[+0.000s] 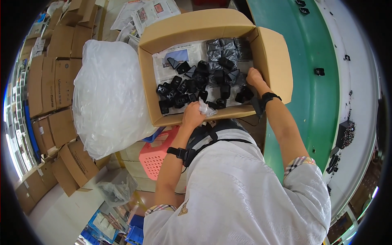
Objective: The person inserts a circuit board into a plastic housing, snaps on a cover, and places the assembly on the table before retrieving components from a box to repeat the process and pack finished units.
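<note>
A large open cardboard box (185, 25) is in front of me, its bottom lined with newspaper (192, 48). Loose small black plastic parts (188, 85) lie in a heap across its left and middle. In the far right corner sit black parts wrapped in clear plastic (222, 50), packed in rows. My left hand (192, 115) is closed on a crumpled clear plastic bag (207, 108) at the box's near edge. Inside the right wall, my right hand (255, 77) has its fingers curled beside the wrapped parts. Whatever it grips is hidden.
A big white plastic sack (110, 98) bulges against the box's left side. The green work surface (294, 126) runs along the right, with a few black parts (319, 72) on it. A pink stool (153, 157) stands near my left forearm. Cardboard cartons (53, 83) are stacked far left.
</note>
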Available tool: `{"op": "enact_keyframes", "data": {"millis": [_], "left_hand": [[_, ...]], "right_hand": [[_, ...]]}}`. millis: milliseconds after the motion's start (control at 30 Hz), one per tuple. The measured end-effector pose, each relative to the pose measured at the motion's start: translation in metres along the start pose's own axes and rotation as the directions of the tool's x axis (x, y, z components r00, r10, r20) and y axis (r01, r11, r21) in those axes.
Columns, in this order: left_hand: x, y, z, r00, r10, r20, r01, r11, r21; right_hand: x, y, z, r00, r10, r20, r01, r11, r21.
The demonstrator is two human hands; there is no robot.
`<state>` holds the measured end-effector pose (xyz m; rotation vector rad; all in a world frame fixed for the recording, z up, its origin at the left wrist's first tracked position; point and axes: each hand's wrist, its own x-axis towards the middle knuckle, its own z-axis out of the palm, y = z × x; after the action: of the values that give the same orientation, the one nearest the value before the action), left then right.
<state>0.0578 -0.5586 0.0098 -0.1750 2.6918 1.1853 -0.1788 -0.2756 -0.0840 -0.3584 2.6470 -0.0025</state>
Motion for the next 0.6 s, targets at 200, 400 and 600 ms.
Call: {"op": "enact_keyframes", "data": {"millis": [200, 400, 600], "left_hand": [[0.001, 0.003, -0.003, 0.994, -0.107, 0.03, 0.108, 0.993, -0.042], [0.002, -0.004, 0.001, 0.995, -0.103, 0.013, 0.104, 0.993, -0.052], [0.0, -0.002, -0.002, 0.996, -0.092, 0.013, 0.093, 0.991, -0.1]], "right_hand": [[-0.014, -0.003, -0.022, 0.978, 0.045, -0.206, 0.05, 0.9, 0.433], [-0.058, -0.01, -0.071, 0.991, 0.046, -0.123, 0.054, 0.713, 0.699], [-0.073, 0.001, -0.08, 0.991, -0.054, 0.121, -0.117, 0.065, 0.991]]}}
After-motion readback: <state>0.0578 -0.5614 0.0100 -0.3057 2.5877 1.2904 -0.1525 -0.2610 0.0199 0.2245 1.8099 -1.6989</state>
